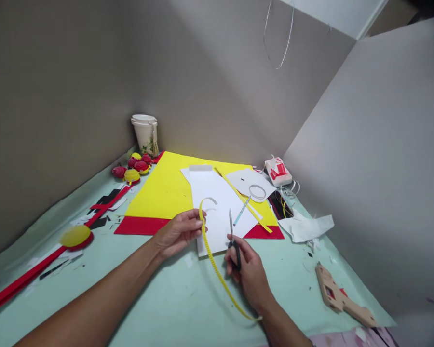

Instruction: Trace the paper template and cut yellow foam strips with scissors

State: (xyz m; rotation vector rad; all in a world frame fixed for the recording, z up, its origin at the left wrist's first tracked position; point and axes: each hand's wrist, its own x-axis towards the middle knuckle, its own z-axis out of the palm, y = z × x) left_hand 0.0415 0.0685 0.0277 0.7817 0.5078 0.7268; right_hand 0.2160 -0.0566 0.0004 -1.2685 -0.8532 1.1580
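Observation:
My left hand (179, 231) pinches a long, thin yellow strip (217, 270) near its upper end. The strip curls over at the top and trails down across the pale green table toward my right wrist. My right hand (248, 270) grips black-handled scissors (232, 236), blades pointing up and away, just right of the strip. Both hands hover over the near edge of a white sheet (217, 202) that lies on a yellow sheet (166, 188), itself on a red sheet (137, 225).
A paper cup (145, 132) stands in the far corner by red and yellow round pieces (133, 168). A long red strip with a yellow disc (75, 236) lies at left. A tape ring (257, 193), pen, crumpled paper (304, 226), glue gun (338, 296) sit right. Grey walls enclose the table.

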